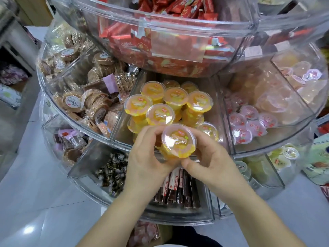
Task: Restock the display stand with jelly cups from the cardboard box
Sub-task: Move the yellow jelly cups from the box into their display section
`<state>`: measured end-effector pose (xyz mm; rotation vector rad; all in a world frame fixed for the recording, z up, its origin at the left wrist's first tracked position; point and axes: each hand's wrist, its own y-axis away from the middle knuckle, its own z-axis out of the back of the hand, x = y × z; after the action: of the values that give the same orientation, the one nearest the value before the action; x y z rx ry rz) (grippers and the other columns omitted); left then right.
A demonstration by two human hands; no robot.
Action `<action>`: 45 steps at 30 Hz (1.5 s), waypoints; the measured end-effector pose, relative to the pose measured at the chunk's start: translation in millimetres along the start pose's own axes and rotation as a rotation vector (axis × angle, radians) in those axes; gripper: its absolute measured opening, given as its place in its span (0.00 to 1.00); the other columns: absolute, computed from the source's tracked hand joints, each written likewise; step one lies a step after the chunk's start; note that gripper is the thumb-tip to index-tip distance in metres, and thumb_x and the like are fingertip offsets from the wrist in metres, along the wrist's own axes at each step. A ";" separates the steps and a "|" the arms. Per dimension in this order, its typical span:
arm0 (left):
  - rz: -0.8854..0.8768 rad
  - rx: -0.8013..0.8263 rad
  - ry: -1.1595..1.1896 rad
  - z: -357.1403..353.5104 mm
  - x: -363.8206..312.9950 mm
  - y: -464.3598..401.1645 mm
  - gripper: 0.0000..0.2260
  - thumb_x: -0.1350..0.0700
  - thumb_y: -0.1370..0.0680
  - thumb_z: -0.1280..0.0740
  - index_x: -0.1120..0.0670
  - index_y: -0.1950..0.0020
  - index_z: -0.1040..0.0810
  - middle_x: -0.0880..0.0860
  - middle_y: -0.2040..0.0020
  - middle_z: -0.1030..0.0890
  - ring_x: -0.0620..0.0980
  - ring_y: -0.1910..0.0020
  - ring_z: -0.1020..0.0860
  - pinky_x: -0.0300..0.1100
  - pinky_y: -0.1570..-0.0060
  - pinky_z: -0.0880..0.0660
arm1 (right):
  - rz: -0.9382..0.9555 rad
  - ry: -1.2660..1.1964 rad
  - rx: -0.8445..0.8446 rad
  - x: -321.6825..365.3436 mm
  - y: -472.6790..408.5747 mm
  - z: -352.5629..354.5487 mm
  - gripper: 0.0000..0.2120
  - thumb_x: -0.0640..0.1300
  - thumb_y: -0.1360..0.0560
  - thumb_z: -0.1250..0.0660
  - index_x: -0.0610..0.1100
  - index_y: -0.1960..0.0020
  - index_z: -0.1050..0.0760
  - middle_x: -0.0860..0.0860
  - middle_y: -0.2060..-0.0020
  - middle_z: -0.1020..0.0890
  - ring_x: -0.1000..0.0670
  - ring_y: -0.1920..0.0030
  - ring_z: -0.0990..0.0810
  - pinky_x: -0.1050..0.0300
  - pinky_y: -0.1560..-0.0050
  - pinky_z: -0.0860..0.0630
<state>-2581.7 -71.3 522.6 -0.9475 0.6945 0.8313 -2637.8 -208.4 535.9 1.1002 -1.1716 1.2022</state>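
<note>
Cup point(178, 140) of orange jelly, lid up and tilted toward the camera, gripped between left hand point(149, 157) and right hand point(211, 161), fingers curled round its sides. It hangs at the near edge of the bin point(216, 111) holding matching cups point(160, 114); open space lies right of them.

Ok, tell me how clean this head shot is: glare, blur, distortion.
Head view: the jelly cup held by the left hand and right hand is fairly sharp; glare streaks the clear top tier wall and the floor shows light spots; the edges are soft, and the wide lens bows the stand's tiers.
</note>
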 end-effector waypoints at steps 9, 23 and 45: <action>-0.117 -0.029 -0.263 6.1 3.6 -9.7 0.20 0.56 0.31 0.27 0.56 0.41 0.25 0.47 0.49 0.26 0.44 0.51 0.27 0.31 0.50 0.30 | 0.000 0.214 -0.369 -11.3 -16.5 6.8 0.22 0.48 0.34 0.24 0.60 0.44 0.27 0.62 0.48 0.20 0.60 0.47 0.22 0.61 0.47 0.24; -0.164 -0.066 -0.499 9.3 17.3 -33.9 0.15 0.63 0.32 0.26 0.55 0.47 0.18 0.49 0.47 0.19 0.48 0.46 0.29 0.43 0.48 0.39 | 0.020 0.173 -0.536 -17.3 -33.0 2.3 0.23 0.46 0.37 0.23 0.60 0.51 0.32 0.60 0.51 0.22 0.65 0.51 0.23 0.75 0.54 0.27; -0.020 -0.235 -0.113 52.6 15.7 7.3 0.09 0.62 0.25 0.32 0.52 0.47 0.21 0.44 0.52 0.21 0.41 0.52 0.23 0.34 0.49 0.28 | 0.141 0.177 -0.373 12.0 4.9 -25.3 0.11 0.49 0.33 0.28 0.58 0.57 0.29 0.55 0.60 0.22 0.55 0.59 0.23 0.62 0.57 0.26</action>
<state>-2572.2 -17.2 529.1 -1.1066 0.4966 0.9554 -2641.1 -181.9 545.5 0.6283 -1.2877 1.1051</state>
